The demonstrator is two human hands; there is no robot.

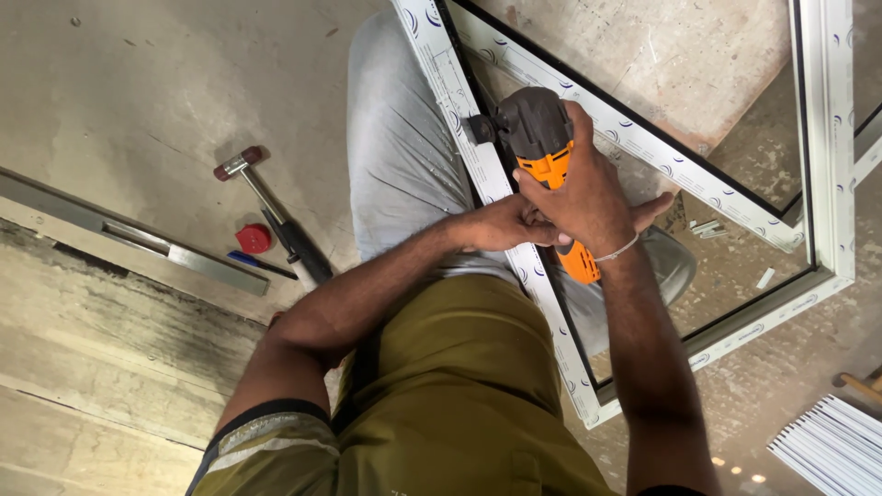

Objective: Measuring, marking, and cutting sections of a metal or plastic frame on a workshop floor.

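Observation:
An orange and dark grey power tool (544,152) lies across a white window frame (831,184) that rests on the floor and over my leg. My right hand (588,197) is wrapped around the tool's body from above. My left hand (503,225) grips the tool just under the right hand, against the frame's left rail (478,156). The tool's head (480,129) touches that rail.
A hammer (271,211) with a black handle, a red round cap (254,239) and a blue pen (253,264) lie on the concrete floor at left. A metal bar (138,241) runs beside them. White strips (831,450) are stacked at lower right.

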